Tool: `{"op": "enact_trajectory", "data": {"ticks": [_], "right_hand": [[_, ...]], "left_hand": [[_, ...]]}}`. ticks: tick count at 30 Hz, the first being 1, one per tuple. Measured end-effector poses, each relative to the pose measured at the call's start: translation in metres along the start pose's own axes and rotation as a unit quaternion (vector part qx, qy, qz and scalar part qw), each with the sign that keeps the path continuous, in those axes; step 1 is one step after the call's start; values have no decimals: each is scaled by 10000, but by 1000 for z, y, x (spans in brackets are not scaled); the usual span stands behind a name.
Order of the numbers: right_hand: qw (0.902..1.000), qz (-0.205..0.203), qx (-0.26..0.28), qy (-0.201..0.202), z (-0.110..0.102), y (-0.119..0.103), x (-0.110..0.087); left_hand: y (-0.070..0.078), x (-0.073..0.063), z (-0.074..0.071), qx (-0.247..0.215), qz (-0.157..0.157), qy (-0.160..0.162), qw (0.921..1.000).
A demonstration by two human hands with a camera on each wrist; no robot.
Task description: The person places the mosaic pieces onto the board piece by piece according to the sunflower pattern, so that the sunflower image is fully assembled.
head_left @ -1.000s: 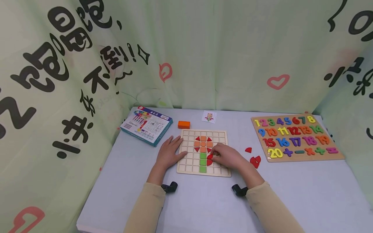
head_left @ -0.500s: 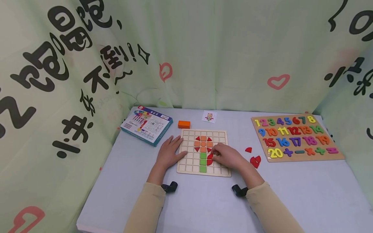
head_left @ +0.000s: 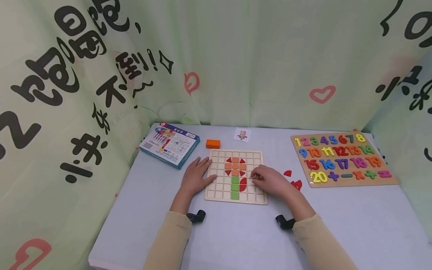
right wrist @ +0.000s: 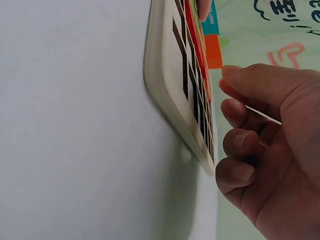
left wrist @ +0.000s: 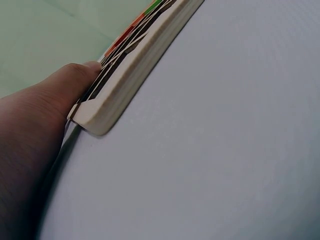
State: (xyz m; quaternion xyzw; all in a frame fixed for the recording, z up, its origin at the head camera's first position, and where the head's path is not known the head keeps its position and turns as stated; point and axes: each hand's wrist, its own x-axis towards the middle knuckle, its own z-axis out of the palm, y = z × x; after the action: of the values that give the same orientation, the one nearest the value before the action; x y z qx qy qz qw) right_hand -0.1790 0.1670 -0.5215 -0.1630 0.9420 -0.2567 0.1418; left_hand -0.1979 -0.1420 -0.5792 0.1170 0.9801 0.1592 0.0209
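Observation:
A wooden grid board (head_left: 219,191) lies mid-table. Orange squares (head_left: 235,160) and red triangles (head_left: 242,161) form a block on it, with green squares (head_left: 234,188) in a column beneath. Two red quarter-round pieces (head_left: 242,184) sit right of the green column. My left hand (head_left: 194,178) rests at the board's left edge, fingers extended; its thumb (left wrist: 75,80) touches the board in the left wrist view. Over the board's right side is my right hand (head_left: 268,180), holding nothing visible. The right wrist view shows its fingers (right wrist: 240,142) loosely bent, thumb near the index finger.
Loose red pieces (head_left: 296,185) lie right of the board, partly behind my right hand, with another red piece (head_left: 287,173) above. Behind the board are an orange block (head_left: 213,144) and a pattern card (head_left: 242,135). A box (head_left: 170,144) stands left; a number board (head_left: 344,161) lies right.
My right hand has left the red quarter-round pieces and shifted right, leaving both in full view on the board. My left hand has stayed in place.

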Motion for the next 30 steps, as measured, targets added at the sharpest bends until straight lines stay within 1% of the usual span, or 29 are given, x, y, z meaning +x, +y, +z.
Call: {"op": "enact_trajectory", "data": {"ticks": [7,16,19,23,28,30], "right_hand": [[9997,227,-17,128,-15,19,-15],[9982,510,-69,316,-34,55,-31],[9970,708,-29,303,-42,66,-35],[9955,926,42,185,-50,76,-38],[9933,1139,166,122,-53,89,-39],[9930,1161,172,135,-53,92,-38]], "left_hand": [[0,-1,-2,-46,-35,-57,10000],[1,-3,-2,-69,-32,-51,10000],[1,-3,-2,-55,-26,-36,10000],[1,-2,-2,-26,-18,-19,10000],[2,-2,-3,-63,-29,-4,10000],[2,-2,-3,-70,-30,-3,10000]]}}
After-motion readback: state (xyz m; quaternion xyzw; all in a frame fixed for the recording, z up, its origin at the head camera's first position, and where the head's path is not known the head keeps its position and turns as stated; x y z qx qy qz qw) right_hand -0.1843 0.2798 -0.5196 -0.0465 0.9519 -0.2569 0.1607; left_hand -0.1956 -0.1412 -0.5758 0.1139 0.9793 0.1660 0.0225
